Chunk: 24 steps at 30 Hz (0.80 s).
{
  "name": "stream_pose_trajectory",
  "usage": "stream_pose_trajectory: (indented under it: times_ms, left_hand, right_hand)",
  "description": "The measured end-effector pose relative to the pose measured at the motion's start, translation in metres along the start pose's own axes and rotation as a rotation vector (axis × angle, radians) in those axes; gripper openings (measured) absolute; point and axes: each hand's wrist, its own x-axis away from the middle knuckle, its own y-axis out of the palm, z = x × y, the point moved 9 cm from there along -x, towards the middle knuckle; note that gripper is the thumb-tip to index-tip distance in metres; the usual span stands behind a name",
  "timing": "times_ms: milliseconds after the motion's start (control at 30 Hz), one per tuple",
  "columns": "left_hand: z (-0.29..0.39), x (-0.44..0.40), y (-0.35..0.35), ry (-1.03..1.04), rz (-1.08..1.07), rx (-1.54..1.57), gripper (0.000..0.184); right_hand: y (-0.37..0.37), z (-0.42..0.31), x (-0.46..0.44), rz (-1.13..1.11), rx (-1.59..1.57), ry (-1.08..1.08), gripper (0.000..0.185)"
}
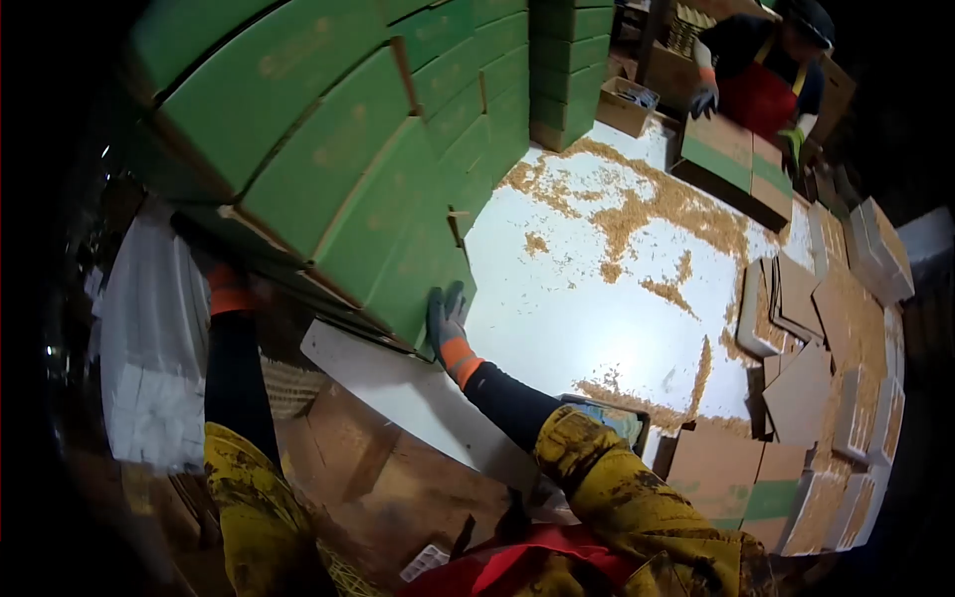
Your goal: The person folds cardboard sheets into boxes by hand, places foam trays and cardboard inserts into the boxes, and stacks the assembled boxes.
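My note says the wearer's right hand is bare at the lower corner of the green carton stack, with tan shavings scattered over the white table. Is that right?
No, the head view shows the right hand in a grey glove with an orange cuff, not bare. The rest stands: it is at the lower corner of the green carton stack, with tan shavings over the white table.

No text, label, brand, number or sign can be read from where I stand. On the upper green box (pixel 288 65) of the stack that my right hand (pixel 448 328) touches, pale brownish marks show, too faint to make out as lettering. On the closed carton (pixel 716 458) to my right, a green band (pixel 771 500) shows, with no legible wording. The multicoloured item (pixel 617 422) beyond my right forearm is too small and too covered to read.
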Motion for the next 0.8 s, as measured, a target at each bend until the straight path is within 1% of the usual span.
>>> stream_pose_trajectory:
  times_ms: [33, 100, 200, 233, 333, 367, 567, 667, 700, 800]
  left_hand:
    - [-0.004, -0.015, -0.002, -0.024, -0.015, 0.012, 0.082]
    - [-0.010, -0.045, -0.006, -0.052, -0.047, 0.025, 0.080]
    - [-0.021, -0.078, -0.011, -0.074, -0.071, 0.021, 0.079]
    - [-0.024, -0.086, -0.011, -0.079, -0.077, 0.018, 0.078]
    - [-0.034, -0.102, -0.012, -0.087, -0.091, 0.013, 0.076]
    - [-0.038, -0.106, -0.009, -0.092, -0.096, 0.013, 0.076]
    - [-0.053, -0.118, -0.001, -0.121, -0.133, 0.027, 0.072]
    - [-0.053, -0.121, 0.005, -0.139, -0.156, 0.031, 0.071]
    - [-0.054, -0.122, 0.009, -0.147, -0.164, 0.031, 0.070]
    - [-0.060, -0.125, 0.020, -0.174, -0.187, 0.030, 0.069]
  right_hand:
    - [0.026, 0.012, -0.015, -0.003, 0.075, -0.030, 0.083]
    - [0.006, -0.036, -0.009, -0.003, -0.151, 0.172, 0.086]
    - [0.016, -0.055, -0.020, -0.005, -0.163, 0.159, 0.084]
    - [0.019, -0.056, -0.024, -0.022, -0.155, 0.210, 0.082]
    - [0.021, -0.066, -0.035, -0.013, -0.143, 0.187, 0.080]
    - [0.021, -0.068, -0.035, 0.006, -0.148, 0.222, 0.077]
    - [0.016, -0.088, -0.027, 0.178, -0.150, 0.144, 0.065]
    - [0.020, -0.088, -0.025, 0.296, -0.194, 0.052, 0.062]
    - [0.015, -0.097, -0.020, 0.291, -0.204, 0.113, 0.064]
    - [0.017, -0.095, -0.024, 0.315, -0.244, 0.063, 0.058]
